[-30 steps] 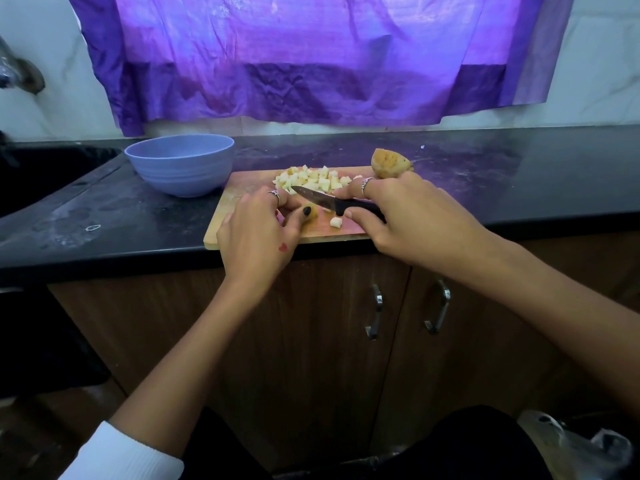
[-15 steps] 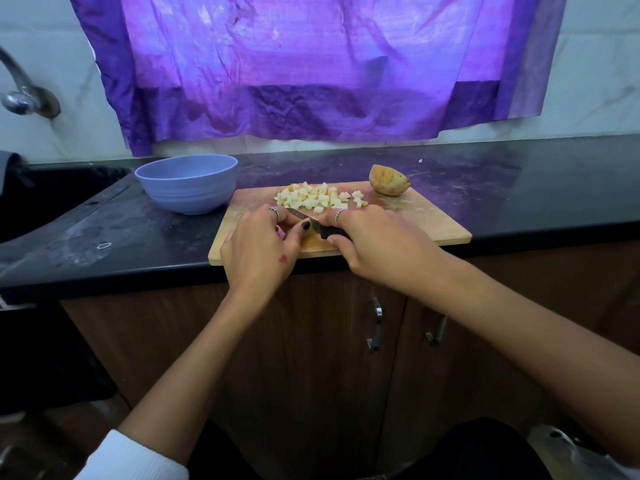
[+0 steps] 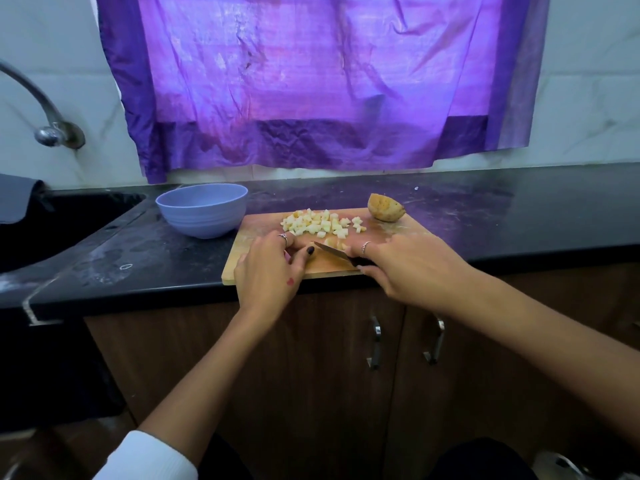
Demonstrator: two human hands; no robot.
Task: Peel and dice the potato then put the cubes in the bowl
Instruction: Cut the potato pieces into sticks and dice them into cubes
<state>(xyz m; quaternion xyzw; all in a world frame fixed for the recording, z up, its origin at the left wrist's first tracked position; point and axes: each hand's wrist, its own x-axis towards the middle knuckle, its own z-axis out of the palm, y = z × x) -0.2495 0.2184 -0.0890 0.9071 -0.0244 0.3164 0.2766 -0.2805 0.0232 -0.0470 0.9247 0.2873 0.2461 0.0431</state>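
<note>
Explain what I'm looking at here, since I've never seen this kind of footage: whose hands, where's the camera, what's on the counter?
There is no machine: a person wears one camera on the head, looking down at their own bare hands. On the black stone counter lies a wooden cutting board with a pile of pale potato cubes and an unpeeled brown potato piece at its far right corner. A light blue bowl stands beside the board's left edge. The right hand holds a black-handled knife. The left hand steadies a small potato piece near the blade, mostly hidden.
</note>
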